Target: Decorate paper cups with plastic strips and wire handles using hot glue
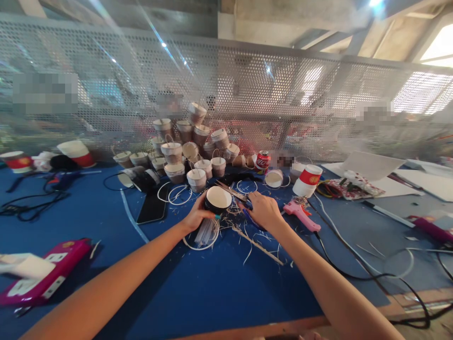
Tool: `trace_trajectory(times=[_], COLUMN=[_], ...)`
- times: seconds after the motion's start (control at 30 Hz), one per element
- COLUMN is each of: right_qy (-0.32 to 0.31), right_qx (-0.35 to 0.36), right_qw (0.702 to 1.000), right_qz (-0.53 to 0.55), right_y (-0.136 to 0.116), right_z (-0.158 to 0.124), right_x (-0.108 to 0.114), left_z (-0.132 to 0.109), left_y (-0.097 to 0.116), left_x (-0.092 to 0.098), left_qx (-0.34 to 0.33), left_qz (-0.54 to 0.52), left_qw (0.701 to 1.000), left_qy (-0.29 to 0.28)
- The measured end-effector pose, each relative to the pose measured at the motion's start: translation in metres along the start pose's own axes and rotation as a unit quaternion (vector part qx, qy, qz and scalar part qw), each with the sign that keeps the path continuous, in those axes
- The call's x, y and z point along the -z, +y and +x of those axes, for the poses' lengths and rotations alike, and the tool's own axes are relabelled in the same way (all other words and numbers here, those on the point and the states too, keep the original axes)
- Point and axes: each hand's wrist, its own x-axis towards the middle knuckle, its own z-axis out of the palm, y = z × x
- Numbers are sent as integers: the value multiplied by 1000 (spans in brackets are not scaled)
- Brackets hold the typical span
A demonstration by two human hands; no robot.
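Observation:
My left hand (197, 216) is wrapped round a small dark cup with a white inside (218, 199), held over the blue table top (106, 222). My right hand (262, 210) is closed on a pair of scissors (231, 190) whose blades point left toward the cup's rim. Straw-like shreds and a thin stick (260, 245) lie under and between my hands. A white ring of cord (200, 243) and a bundle of clear sticks (206, 232) lie just below the left hand.
A heap of small finished cup baskets (184, 151) stands behind, against a perforated metal screen. A pink glue gun (300, 211) with a black cable lies right. A black phone (153, 208), a red can (262, 160), paper cups (307, 180) and a pink power strip (46, 276) lie around.

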Motion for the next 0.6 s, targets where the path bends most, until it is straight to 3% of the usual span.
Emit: trace_trajectory(times=[0.6], right_qy=[-7], right_qx=[-14], right_qw=[1000], right_qz=[-18], right_y=[-1], right_z=[-2], right_x=[3], left_z=[2], left_y=[-5], left_x=[2], left_qx=[-9], left_qz=[-9], left_qw=[1000], left_qy=[1])
